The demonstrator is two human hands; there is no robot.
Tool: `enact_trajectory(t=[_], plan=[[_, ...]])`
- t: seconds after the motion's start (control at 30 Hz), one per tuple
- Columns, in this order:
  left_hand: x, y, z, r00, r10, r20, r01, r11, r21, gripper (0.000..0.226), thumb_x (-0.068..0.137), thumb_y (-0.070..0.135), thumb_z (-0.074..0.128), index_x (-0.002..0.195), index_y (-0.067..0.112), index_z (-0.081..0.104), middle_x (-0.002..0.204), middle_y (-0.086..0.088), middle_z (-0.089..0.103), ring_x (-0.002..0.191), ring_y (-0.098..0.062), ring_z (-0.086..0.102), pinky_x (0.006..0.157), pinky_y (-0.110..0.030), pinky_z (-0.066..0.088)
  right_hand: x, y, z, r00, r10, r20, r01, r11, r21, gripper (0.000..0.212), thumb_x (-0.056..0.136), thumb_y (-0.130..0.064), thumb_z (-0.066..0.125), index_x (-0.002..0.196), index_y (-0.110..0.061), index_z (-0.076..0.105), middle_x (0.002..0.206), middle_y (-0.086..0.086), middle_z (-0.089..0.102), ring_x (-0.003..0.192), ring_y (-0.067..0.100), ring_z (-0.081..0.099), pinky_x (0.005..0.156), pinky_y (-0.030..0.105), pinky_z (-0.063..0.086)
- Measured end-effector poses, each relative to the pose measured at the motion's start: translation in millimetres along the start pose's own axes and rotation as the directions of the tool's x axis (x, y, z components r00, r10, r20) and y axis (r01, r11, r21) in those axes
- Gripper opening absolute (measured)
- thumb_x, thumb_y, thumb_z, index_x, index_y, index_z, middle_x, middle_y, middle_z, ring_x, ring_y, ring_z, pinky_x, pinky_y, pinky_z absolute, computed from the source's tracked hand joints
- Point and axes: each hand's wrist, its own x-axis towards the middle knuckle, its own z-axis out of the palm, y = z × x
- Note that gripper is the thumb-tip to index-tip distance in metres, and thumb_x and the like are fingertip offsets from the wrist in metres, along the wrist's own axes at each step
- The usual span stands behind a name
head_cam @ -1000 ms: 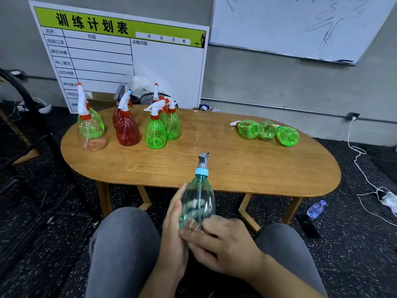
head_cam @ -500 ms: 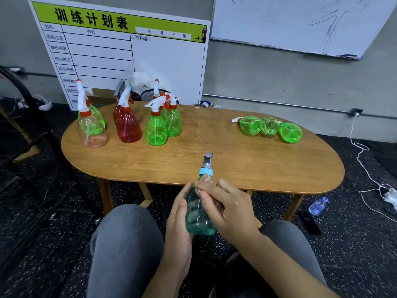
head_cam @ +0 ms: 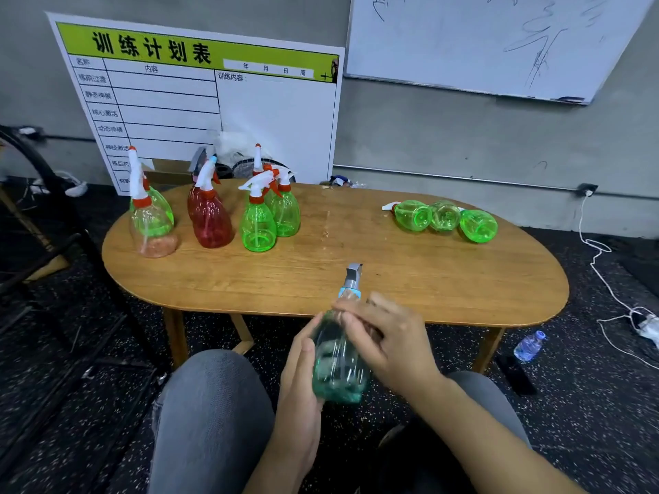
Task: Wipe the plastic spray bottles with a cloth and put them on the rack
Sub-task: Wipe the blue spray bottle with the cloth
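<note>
Before wooden table (head_cam: 428, 279), both hands' fingers (head_cam: 353, 317) hold teal bottle (head_cam: 338, 365) upright, nozzle pointing away.

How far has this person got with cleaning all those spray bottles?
Hard to call anything finished: no rack shows. In hand: the teal bottle, held by the left hand while the right hand rubs near its neck; no cloth is clearly visible. Left: the upright bottles and three lying green bottles on the table.

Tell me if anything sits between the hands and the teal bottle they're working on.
Nothing visible does. The left hand cups the teal spray bottle directly from its side, and the right hand lies over its upper body with fingers at the neck. Whether a cloth is under the right hand cannot be told.
</note>
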Motion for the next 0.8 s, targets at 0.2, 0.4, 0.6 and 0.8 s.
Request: enact_trajectory(t=[0.2, 0.4, 0.6, 0.8], plan=[[-1, -9, -3, 0.999, -0.001, 0.051, -0.001, 1.000, 0.029, 0.081, 0.074, 0.065, 0.086, 0.146, 0.044, 0.056, 0.142, -0.006, 0.067, 0.126, -0.034, 0.068, 0.101, -0.054, 0.057, 9, 9, -4, 0.994, 0.086, 0.066, -0.091, 0.993, 0.078, 0.037, 0.105, -0.050, 0.050, 0.127, -0.032, 0.074, 0.075, -0.022, 0.050, 0.060, 0.005, 0.049, 0.047, 0.023, 0.039], [1, -5, 2, 0.997, 0.039, 0.059, -0.035, 0.997, -0.064, 0.065, 0.088, 0.040, 0.071, 0.150, 0.034, 0.051, 0.136, -0.005, 0.071, 0.121, -0.031, 0.072, 0.088, -0.038, 0.062, 10, 13, -12, 0.975, 0.195, -0.103, -0.169, 0.961, 0.220, 0.028, 0.102, -0.037, 0.058, 0.121, -0.028, 0.077, 0.089, -0.016, 0.068, 0.075, 0.008, 0.061, 0.062, 0.023, 0.045], [-1, -6, 5, 0.997, 0.016, 0.079, -0.008, 0.994, -0.105, 0.059, 0.094, 0.038, 0.052, 0.153, 0.032, 0.048, 0.131, -0.007, 0.074, 0.120, -0.029, 0.073, 0.086, -0.035, 0.063, 16, 3, -12, 0.980, 0.165, -0.109, -0.144, 0.973, 0.181, 0.028, 0.102, -0.033, 0.060, 0.120, -0.022, 0.078, 0.090, -0.034, 0.062, 0.077, -0.003, 0.059, 0.069, 0.009, 0.040], [1, -8, 0, 1.000, 0.015, 0.025, -0.014, 0.998, -0.054, 0.055, 0.095, 0.044, 0.046, 0.150, 0.043, 0.050, 0.137, -0.006, 0.072, 0.123, -0.032, 0.070, 0.104, -0.062, 0.054, 9, -2, 8, 0.976, 0.217, 0.022, -0.218, 0.957, 0.192, 0.031, 0.104, -0.043, 0.056, 0.126, -0.033, 0.075, 0.097, -0.018, 0.070, 0.076, 0.011, 0.067, 0.065, 0.037, 0.057]])
